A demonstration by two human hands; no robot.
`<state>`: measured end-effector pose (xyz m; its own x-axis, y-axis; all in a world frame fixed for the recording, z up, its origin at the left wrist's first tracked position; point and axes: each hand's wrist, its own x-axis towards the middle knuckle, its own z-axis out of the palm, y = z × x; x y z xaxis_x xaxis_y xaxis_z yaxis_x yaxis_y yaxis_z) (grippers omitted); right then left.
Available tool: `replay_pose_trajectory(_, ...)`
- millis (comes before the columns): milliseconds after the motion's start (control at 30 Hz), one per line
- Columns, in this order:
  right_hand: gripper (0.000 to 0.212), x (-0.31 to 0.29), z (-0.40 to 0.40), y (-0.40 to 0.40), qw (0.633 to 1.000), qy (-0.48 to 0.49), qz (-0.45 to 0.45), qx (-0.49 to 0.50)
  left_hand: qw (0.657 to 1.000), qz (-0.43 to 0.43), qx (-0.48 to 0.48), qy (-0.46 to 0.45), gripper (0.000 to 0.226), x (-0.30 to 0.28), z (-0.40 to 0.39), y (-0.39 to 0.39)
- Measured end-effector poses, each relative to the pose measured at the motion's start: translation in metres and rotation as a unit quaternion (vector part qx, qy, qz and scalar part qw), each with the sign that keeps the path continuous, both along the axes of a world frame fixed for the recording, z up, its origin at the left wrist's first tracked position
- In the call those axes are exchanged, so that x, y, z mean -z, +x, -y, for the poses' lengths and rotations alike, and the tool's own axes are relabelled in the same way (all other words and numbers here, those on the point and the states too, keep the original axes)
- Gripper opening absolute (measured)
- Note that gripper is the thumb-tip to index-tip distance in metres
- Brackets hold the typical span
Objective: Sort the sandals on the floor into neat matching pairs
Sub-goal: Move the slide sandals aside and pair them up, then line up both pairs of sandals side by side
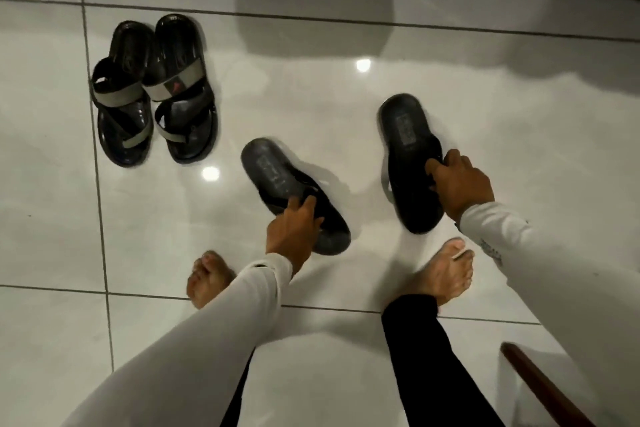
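Glossy white floor tiles [311,107] with dark grout lines mirror two ceiling lights. On the far left, a pair of black strappy sandals with grey bands [154,90] lies side by side, touching, long axes running near to far; a small red mark on one band is unreadable. The left hand [294,222] is closed around the straps of a plain black flip-flop [294,196], which angles from far left to near right. The right hand [457,184] grips the straps of a second black flip-flop [410,156], lying almost near to far. Their footbed stamps are blurred. Bare feet [446,274] stand just near the flip-flops.
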<state>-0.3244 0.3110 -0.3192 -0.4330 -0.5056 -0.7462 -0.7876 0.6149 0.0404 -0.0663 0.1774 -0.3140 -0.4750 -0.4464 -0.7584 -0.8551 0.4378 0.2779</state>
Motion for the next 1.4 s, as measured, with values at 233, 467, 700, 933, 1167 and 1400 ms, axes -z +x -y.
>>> replay_pose_trajectory(233, 0.035, 0.0, -0.013, -0.05, 0.994, -0.049, 0.024, 0.09, 0.987, -0.019, 0.148, -0.059, 0.045, 0.016, -0.02, -0.099)
replay_pose_trajectory(467, 0.035, 0.001, -0.006, -0.091, 0.991, -0.086, 0.014, 0.097, 0.973, -0.048, 0.213, -0.081, 0.041, 0.024, -0.012, -0.181)
replay_pose_trajectory(700, 0.036, 0.004, -0.001, -0.106, 0.993, -0.076, 0.004, 0.091, 0.973, -0.059, 0.209, -0.078, 0.04, 0.027, -0.017, -0.209)
replay_pose_trajectory(933, 0.048, 0.003, -0.002, -0.102, 0.993, -0.075, -0.004, 0.096, 0.966, -0.065, 0.235, -0.089, 0.045, 0.027, -0.017, -0.198)
replay_pose_trajectory(1167, 0.085, -0.035, 0.018, -0.035, 0.986, -0.119, -0.051, 0.108, 0.974, -0.079, 0.176, -0.122, 0.088, -0.014, -0.001, -0.131)
replay_pose_trajectory(1400, 0.076, -0.046, 0.122, 0.085, 0.982, -0.178, -0.037, 0.046, 0.983, 0.001, 0.066, -0.172, 0.087, -0.025, 0.131, -0.004)
